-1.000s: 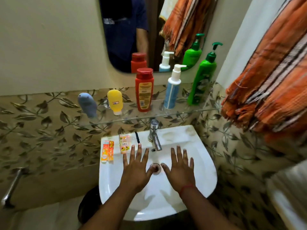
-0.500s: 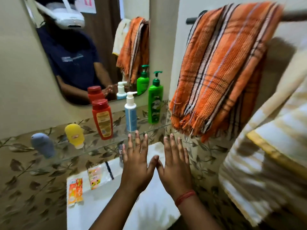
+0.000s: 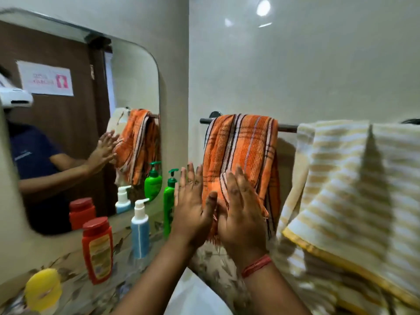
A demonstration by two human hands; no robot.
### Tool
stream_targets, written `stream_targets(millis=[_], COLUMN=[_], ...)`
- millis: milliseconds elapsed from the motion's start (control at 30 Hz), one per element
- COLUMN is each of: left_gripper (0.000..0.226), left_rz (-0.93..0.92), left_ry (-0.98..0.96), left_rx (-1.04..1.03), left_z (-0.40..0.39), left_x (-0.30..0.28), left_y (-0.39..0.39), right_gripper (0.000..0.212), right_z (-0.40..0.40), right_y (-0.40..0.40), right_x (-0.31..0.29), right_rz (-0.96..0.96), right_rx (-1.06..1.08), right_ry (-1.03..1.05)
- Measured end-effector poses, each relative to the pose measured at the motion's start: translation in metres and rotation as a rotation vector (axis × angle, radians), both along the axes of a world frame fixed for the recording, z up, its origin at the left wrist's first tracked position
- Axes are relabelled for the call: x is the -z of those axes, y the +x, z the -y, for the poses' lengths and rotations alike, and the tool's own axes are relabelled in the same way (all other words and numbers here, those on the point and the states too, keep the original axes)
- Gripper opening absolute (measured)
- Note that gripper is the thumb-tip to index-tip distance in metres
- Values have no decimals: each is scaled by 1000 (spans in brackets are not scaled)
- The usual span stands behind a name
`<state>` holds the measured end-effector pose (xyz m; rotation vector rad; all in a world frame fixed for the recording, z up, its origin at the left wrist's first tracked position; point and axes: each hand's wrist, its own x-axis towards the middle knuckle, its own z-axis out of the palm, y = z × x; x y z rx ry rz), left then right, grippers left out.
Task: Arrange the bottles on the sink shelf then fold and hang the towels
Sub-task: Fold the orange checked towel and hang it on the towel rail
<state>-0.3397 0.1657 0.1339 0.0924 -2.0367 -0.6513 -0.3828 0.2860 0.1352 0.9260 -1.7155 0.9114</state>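
Both hands have lifted from the sink to the orange towel [image 3: 241, 155] on the rail: left hand [image 3: 191, 208] & right hand [image 3: 241, 214] spread flat, gripping nothing (bottles look done). Towel work next.

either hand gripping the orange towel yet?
No. Both the left hand and right hand are open, fingers straight, in front of the orange towel on the rail.

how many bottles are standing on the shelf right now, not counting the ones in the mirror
4. From left: yellow bottle at the bottom-left corner, red bottle, blue pump bottle, green pump bottle beside the left hand. More may sit out of frame to the left.
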Motion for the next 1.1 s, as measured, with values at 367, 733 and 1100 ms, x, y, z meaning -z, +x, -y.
stream_targets(millis=[367,733,1100], left_gripper=[63,32,55], left_rz=[54,-1,298], left_ry=[708,633,600], left_rx=[500,420,534], left_z=[-22,-8,18], left_x=[-81,-92,-103], left_y=[-41,-29,-10], right_gripper=[82,29,36], right_z=[11,7,-12], right_y=[-24,-26,-7], right_x=[-65,-63,-29], right_rz=[496,668,566], right_rx=[-27,-218,-438], right_ry=[-475,-159,48])
